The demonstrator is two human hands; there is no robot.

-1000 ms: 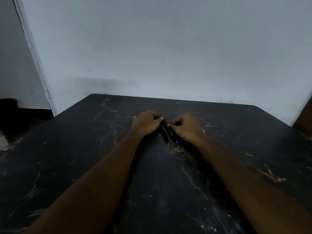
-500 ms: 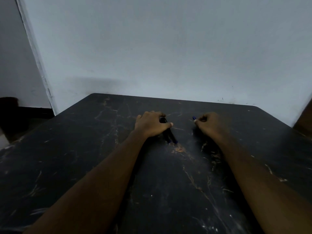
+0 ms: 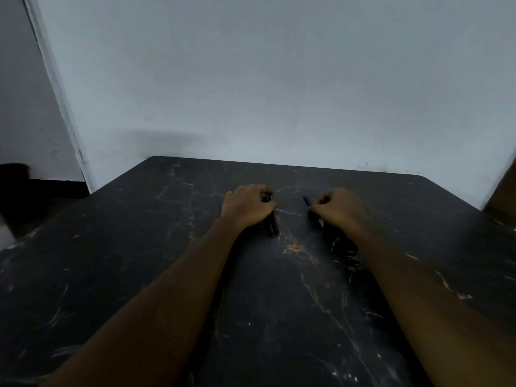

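The left hand [image 3: 247, 205] covers the middle of the dark pen-like sticks [image 3: 272, 227]; their number cannot be told. The right hand [image 3: 339, 209] hides most of a thin blue-ended stick [image 3: 307, 200]. The black veined stone table [image 3: 139, 247] is cut off at its near and side edges. Right of the table a brown thing [image 3: 504, 196] is cropped; left of the table a dark shape [image 3: 14, 177] is too dim to identify.

Our left grip [image 3: 247, 205] curls round some dark pens [image 3: 272, 226], whose ends poke out toward us just above the black veined counter [image 3: 139, 261]. Our right grip [image 3: 339, 209], near it but apart, pinches a single blue pen [image 3: 307, 200], which slants away toward the pale wall [image 3: 279, 79].
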